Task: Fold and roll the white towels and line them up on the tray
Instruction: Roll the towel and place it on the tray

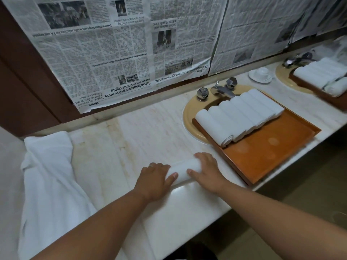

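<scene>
Both hands are on 1 rolled towel [183, 170] down at the lower middle of the frame. The left hand [154, 180] is wrapped over its left end and the right hand [206, 173] over its right end, fingers curled across the top and thumbs tucked against the near side. The roll sits on the table [131, 137], not lifted as far as I can tell.

The bit that matters is that the roll's long axis runs lower left to upper right, while the finished rolls [238, 117] on the tray [266, 152] point upper left to lower right. So I reckon it needs roughly a quarter turn before it lines up. The tray is to the right of the hands and a little up the frame, so the right hand is the nearer one. That row already fills the tray's far edge, and the bare wood is on the near side.

Further out, the tray sits partly over a yellowish sink [189, 117] with a metal tap [223, 90]. A heap of loose white towels [48, 175] lies well off at the left edge.

As for writing, the newspaper [105, 53] stuck along the wall is upside down. I can make out "Sabah leaders urged to unite on 40 pct revenue rights" and a "Home" tag. I can't see any labels on the towels or tray.
</scene>
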